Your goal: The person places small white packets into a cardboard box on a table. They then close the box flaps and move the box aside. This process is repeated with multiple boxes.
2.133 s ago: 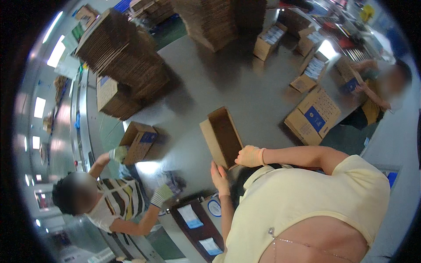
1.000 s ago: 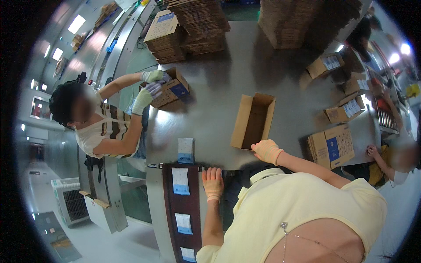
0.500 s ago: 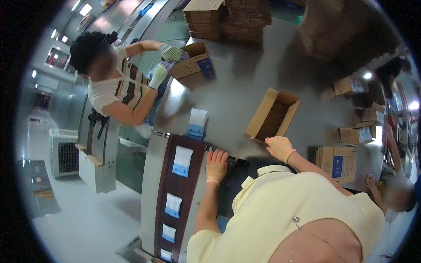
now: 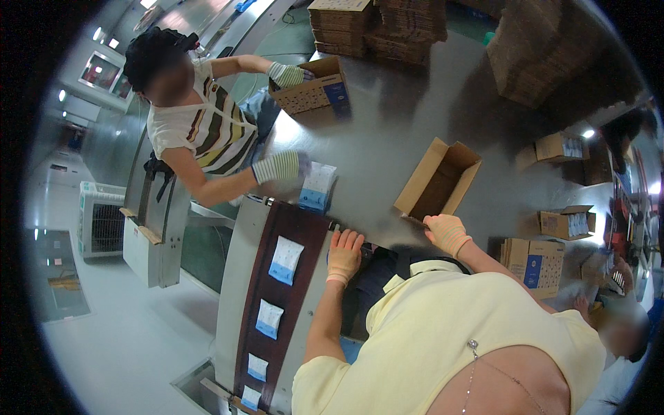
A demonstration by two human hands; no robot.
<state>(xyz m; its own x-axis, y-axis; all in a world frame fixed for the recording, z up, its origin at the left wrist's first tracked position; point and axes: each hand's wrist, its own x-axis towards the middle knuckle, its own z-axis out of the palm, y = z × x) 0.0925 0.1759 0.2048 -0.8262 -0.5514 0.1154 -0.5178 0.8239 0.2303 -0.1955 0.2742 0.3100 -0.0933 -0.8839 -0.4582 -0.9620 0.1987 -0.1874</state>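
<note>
My left hand [image 4: 344,254] lies at the side edge of the conveyor's end, fingers stretched out and nothing in them. My right hand [image 4: 447,234] grips the near edge of an open cardboard box [image 4: 414,181] that stands on the metal table. The inside of this box shows bare brown card. Both my hands wear thin striped gloves. A blue and white packet [image 4: 318,188] lies where the belt meets the table. More such packets [image 4: 286,260] lie spaced along the dark conveyor belt [image 4: 266,290].
Across the belt, a co-worker's striped glove [image 4: 280,167] is beside the end packet; the other is at a second box [image 4: 304,95]. Flattened cartons [image 4: 339,31] are stacked at the back. Printed cartons [image 4: 543,266] stand at right, near filled boxes [image 4: 567,223] and another person.
The co-worker's one hand has left their box and come down to the packet at the belt's end. My hands keep their places on the conveyor edge and the box.
</note>
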